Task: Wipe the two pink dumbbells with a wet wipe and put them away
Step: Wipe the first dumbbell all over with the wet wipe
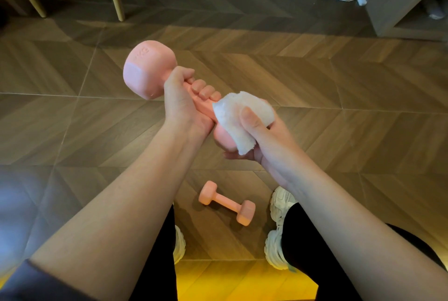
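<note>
Above the floor [315,82], the dumbbell [148,70] points far-left to near-right: left grip [184,104] clasps its handle, right grip [261,140] clutches the wet wipe [242,116] around its near head.

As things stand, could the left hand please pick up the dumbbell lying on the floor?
Probably not yet: the left hand grips the raised dumbbell. Nothing covers the floor dumbbell, though, so the way looks free once that hand lets go.

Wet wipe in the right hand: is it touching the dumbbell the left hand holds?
Touching. The head view shows the wet wipe, gripped by the right hand, wrapped over the near end of the dumbbell whose handle the left hand grips.
</note>
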{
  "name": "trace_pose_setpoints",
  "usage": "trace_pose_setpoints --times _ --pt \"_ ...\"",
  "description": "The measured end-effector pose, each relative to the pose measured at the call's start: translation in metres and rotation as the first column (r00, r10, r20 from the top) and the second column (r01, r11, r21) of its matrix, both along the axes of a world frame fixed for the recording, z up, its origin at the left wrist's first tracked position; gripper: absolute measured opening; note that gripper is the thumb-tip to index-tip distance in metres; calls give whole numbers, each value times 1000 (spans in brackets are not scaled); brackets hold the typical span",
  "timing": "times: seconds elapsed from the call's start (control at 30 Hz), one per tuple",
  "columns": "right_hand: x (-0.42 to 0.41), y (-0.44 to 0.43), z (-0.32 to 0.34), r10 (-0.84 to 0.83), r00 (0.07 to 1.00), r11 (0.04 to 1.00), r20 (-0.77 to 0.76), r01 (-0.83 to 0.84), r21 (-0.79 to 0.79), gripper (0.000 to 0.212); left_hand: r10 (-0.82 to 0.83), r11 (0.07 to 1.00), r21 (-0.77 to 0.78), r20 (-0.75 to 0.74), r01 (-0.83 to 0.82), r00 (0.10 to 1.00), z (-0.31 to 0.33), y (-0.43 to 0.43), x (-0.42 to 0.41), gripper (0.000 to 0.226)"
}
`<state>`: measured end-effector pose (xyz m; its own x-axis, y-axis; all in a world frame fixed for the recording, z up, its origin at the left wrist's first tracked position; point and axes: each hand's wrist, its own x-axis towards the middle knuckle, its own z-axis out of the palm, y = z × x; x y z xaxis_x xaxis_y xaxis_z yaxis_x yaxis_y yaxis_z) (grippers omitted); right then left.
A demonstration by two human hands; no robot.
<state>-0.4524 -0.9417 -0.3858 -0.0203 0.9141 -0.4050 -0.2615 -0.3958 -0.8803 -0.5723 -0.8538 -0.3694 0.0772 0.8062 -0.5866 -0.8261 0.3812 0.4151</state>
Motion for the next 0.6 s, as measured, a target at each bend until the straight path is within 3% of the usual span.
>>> trace_pose_setpoints --times 0.13,0.2,0.27,0.33,0.4,0.6 --pt "8 -1 3 69 984 997 -164 -64 36 28 -3 1000 -2 2 3 1000 0 1 -3 33" --pt "8 -2 3 81 979 997 -189 -76 34 30 -20 1000 0 -23 20 1000 -2 0 -3 32" --pt "5 -2 1 56 988 998 -147 -56 6 49 -42 999 -15 -52 42 998 -4 -3 -2 30" --pt "2 -3 -1 32 999 999 8 -32 11 56 -65 997 -41 -52 63 997 -5 -5 0 29" --pt "1 -2 0 -20 994 999 110 15 43 54 -73 996 -57 -38 71 997 -5 -7 3 31" --pt "-1 -2 -1 -99 990 992 105 90 88 37 -56 998 -34 -34 55 998 -2 -8 7 32"
